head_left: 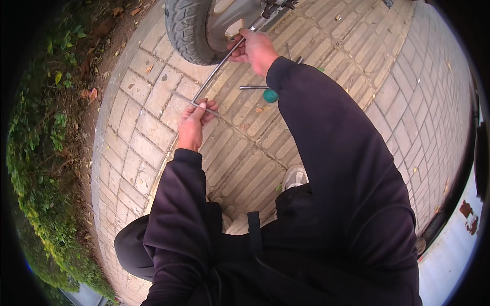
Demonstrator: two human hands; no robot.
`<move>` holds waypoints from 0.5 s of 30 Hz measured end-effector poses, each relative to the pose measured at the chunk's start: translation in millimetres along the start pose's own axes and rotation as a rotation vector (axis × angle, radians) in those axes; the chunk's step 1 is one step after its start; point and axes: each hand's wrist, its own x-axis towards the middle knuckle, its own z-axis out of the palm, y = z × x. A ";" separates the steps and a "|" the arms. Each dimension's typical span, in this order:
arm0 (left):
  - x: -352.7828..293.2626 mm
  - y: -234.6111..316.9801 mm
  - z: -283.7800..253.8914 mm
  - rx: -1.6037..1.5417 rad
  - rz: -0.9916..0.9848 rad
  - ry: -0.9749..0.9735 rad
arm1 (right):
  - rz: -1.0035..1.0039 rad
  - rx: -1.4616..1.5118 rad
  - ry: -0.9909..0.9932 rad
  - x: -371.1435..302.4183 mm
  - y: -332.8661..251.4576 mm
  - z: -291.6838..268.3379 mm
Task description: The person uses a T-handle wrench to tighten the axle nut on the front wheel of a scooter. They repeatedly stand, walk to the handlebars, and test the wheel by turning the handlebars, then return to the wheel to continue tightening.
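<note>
A long metal T-handle wrench (217,70) slants up from my left hand toward the hub side of a wheel with a grey rim (217,25) and a black knobby tyre (185,31). My left hand (193,122) is closed on its crossbar at the low end. Higher up, my right hand (256,51) has its fingers curled around the shaft near the wheel. The wrench's far end meets metal parts (263,19) beside the wheel; the exact contact is too small to make out.
On the paving below my right wrist lie a metal rod (251,87) and a round green object (270,95), partly hidden by my sleeve. My shoe (295,177) stands on ribbed yellowish tiles. A hedge (46,173) runs along the left; a white, rust-marked panel (457,229) is at lower right.
</note>
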 end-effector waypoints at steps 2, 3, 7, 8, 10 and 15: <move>-6.5 -6.7 7.2 0.628 0.442 0.077 | 0.012 0.027 0.030 -4.0 -0.1 1.7; -8.8 -9.0 9.5 0.541 0.523 0.133 | 0.016 0.021 0.058 -6.9 1.4 2.7; -19.5 -6.3 0.4 0.056 0.037 0.090 | 0.065 -0.035 0.094 -22.0 21.7 8.0; -21.7 -4.5 -2.4 0.010 -0.066 0.076 | 0.099 -0.027 0.073 -25.4 30.2 9.1; -26.2 1.1 -7.2 -0.073 -0.244 0.082 | 0.178 -0.022 0.088 -30.3 48.8 9.7; -26.5 20.0 -21.1 -0.009 -0.493 -0.237 | 0.402 -0.063 0.112 -27.6 96.7 -3.6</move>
